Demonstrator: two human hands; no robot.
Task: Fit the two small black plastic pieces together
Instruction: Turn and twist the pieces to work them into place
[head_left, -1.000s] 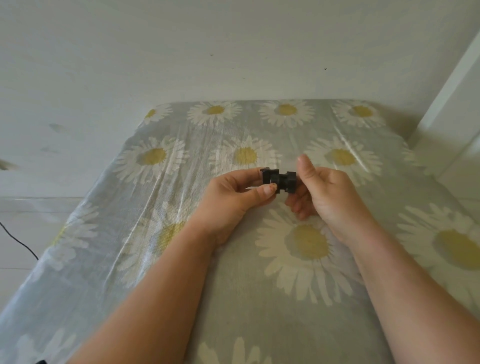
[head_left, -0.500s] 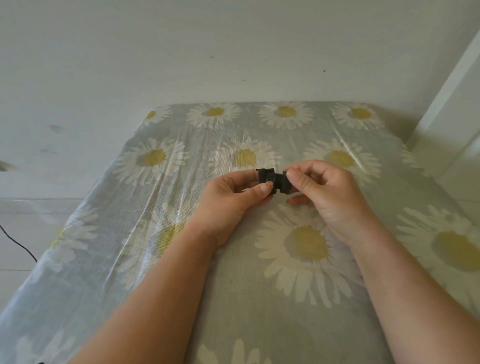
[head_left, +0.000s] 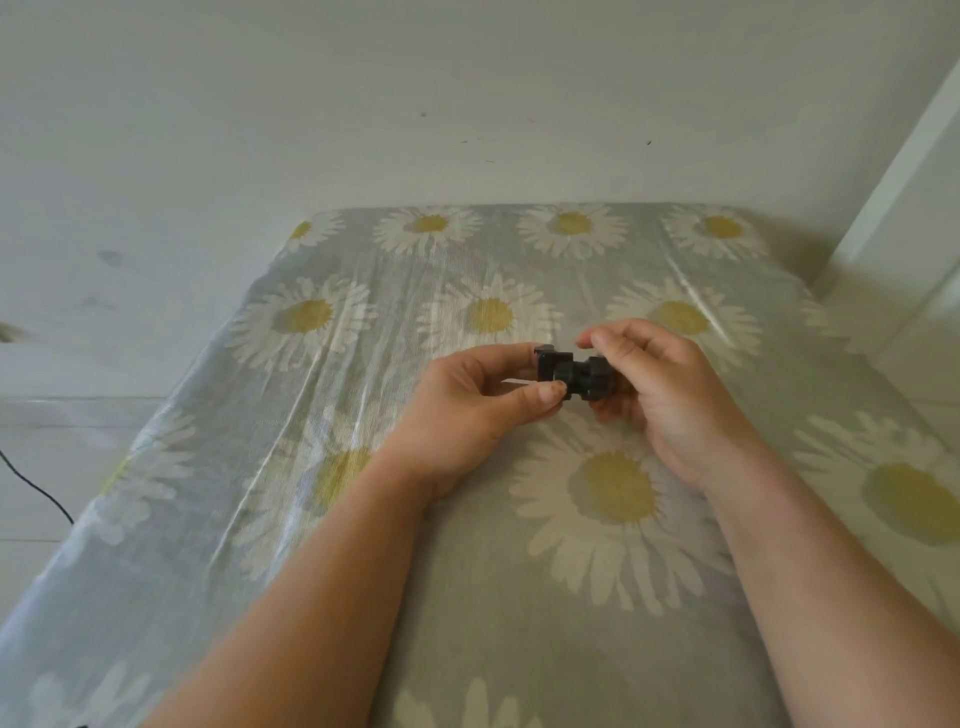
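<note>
Above a daisy-print table (head_left: 322, 519), the left hand (head_left: 467, 410) and right hand (head_left: 670, 395) each pinch 1 of 2 touching black pieces (head_left: 571, 375).

Two black plastic pieces (head_left: 571, 375) are held end to end above a daisy-print cloth (head_left: 363, 519). Left piece is pinched by the left hand (head_left: 478, 410), right piece by the right hand (head_left: 660, 384). Whether the pieces are seated can't be told. A black cable (head_left: 36, 488) is seen at the left edge.

Above the table (head_left: 311, 519), the left piece (head_left: 551, 362) meets the right piece (head_left: 592, 378), seemingly touching, between both hands.
</note>
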